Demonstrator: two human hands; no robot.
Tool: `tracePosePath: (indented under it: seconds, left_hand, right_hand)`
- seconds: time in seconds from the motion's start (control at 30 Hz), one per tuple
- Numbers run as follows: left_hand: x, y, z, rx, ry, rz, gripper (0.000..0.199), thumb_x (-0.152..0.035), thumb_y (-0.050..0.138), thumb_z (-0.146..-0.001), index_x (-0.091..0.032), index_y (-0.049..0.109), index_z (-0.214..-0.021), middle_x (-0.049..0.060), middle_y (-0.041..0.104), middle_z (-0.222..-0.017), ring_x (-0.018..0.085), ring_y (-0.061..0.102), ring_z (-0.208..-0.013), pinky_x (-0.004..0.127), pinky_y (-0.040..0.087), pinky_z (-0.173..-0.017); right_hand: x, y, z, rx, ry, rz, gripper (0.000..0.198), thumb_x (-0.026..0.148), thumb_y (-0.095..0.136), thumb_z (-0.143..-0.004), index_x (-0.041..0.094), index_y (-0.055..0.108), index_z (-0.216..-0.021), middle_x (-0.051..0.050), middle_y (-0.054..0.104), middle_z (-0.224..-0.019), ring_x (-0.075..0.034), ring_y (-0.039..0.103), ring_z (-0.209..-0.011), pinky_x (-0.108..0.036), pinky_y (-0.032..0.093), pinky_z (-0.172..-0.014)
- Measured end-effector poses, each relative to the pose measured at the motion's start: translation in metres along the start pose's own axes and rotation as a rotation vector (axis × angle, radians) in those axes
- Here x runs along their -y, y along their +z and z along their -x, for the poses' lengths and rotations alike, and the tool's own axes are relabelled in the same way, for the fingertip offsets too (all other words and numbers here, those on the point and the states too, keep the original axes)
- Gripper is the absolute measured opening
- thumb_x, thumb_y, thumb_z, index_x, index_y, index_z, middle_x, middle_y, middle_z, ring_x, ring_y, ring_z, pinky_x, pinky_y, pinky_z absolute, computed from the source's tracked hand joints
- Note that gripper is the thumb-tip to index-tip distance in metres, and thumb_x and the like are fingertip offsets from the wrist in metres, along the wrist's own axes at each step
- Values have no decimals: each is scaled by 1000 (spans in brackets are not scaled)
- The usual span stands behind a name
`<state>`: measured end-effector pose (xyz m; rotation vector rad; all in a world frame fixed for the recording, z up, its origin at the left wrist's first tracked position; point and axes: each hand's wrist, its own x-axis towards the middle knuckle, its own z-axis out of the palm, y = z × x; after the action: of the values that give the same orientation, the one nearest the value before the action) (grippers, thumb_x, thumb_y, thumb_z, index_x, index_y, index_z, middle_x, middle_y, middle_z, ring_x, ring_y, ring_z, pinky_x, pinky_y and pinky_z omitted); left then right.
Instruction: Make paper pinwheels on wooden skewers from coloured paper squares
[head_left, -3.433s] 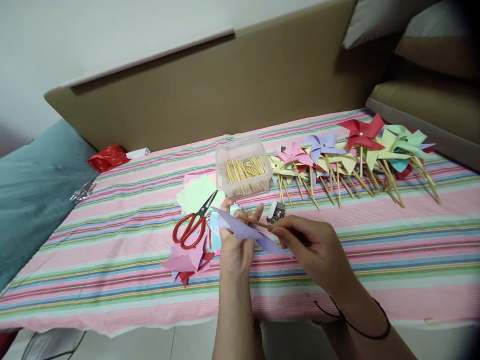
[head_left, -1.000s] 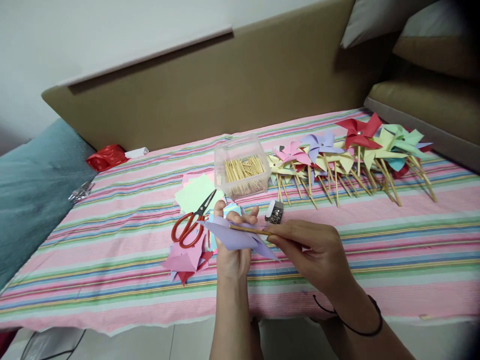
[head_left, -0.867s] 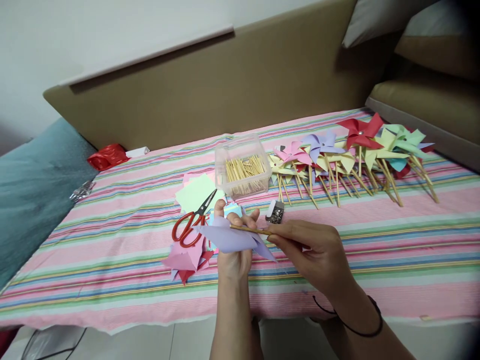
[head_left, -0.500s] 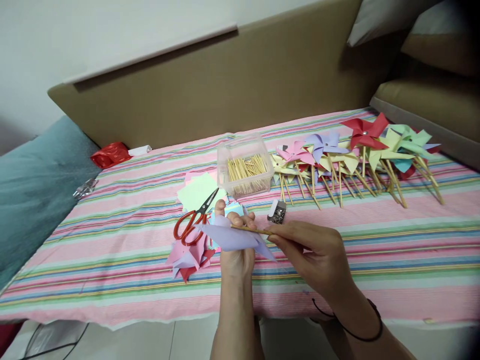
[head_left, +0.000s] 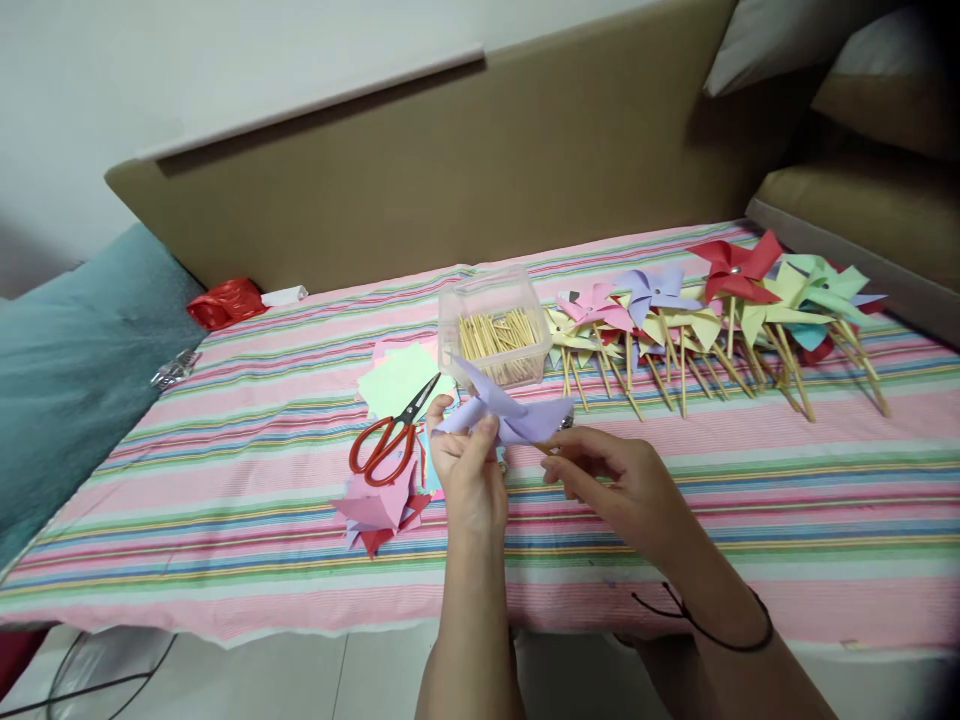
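A purple paper pinwheel is up in front of me, its folded blades facing upward. My left hand grips it, the thumb pressed near the middle and the other fingers partly hidden beneath. Between the closed fingers of my right hand is a thin wooden stick; only a short piece of it shows under the right blade. Just left of my left hand lie scissors with red handles, on top of paper pieces. The small box of metal fasteners is mostly hidden behind the pinwheel.
A clear plastic box of wooden sticks stands behind my hands. Finished pinwheels lie in a row at the right. Pale green paper sheets and cut pink paper sit at the left. A striped cloth covers the surface.
The pinwheel has turned from edge-on to showing its blades, and the stick has swung mostly out of sight beneath it. My left thumb now lies over its centre.
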<state>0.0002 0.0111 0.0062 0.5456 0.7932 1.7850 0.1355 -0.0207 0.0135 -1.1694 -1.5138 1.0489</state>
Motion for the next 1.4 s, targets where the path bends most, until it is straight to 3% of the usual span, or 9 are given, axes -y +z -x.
tracePosePath:
  seconds: [0.17,0.3,0.4,0.5,0.67,1.03,1.23,1.4]
  left_hand:
    - [3,2,-11,-299,78,-109,54,-16,82,-55,-22,50,-99,-5,60,-73,11,64,-71,22,48,-68]
    - [5,3,-13,-365,96,-138,59,-16,83,-52,-22,48,-99,-9,51,-63,11,64,-69,23,49,-67]
    - [9,4,-13,-358,101,-154,59,-17,84,-52,-22,47,-97,-11,46,-59,10,63,-66,22,49,-66]
    - [12,5,-12,-346,58,-156,59,-17,83,-53,-22,45,-99,-9,54,-65,10,63,-65,20,48,-63]
    - [12,7,-12,-258,-129,-202,48,-24,79,-62,-19,48,-98,-1,65,-77,8,62,-59,17,44,-50]
    - [17,4,-14,-103,-401,-19,33,-16,77,-63,-15,57,-89,1,69,-77,12,67,-64,24,54,-65]
    - [25,4,-11,-99,-389,-112,37,-22,82,-58,-15,58,-86,-3,62,-68,7,61,-56,20,54,-58]
    - [26,10,-7,-76,-292,-269,41,-31,81,-59,-15,56,-88,-1,62,-74,10,62,-57,22,53,-53]
  right_hand:
    - [-24,-23,1,124,138,97,16,31,65,-79,17,72,-85,-5,73,-76,-18,67,-65,-28,54,-59]
    - [-32,-32,3,155,138,180,16,30,65,-78,17,73,-73,-5,72,-70,-19,67,-63,-27,53,-56]
    - [-33,-34,5,196,176,161,16,30,66,-76,17,74,-73,-4,72,-66,-19,67,-60,-26,51,-53]
    - [-36,-39,7,253,223,159,17,31,66,-76,16,74,-74,-4,72,-67,-19,66,-60,-26,50,-52]
    - [-44,-55,6,204,209,206,22,35,64,-79,17,75,-76,-6,73,-72,-21,67,-66,-29,51,-58]
    - [-51,-64,7,222,324,175,26,41,67,-74,16,75,-77,-6,73,-74,-23,66,-71,-29,49,-61]
    - [-50,-56,4,255,323,113,22,38,68,-72,16,74,-73,-6,71,-70,-21,64,-67,-28,47,-60]
    - [-48,-54,4,221,331,103,23,39,68,-72,17,73,-73,-6,72,-71,-21,64,-69,-29,48,-62]
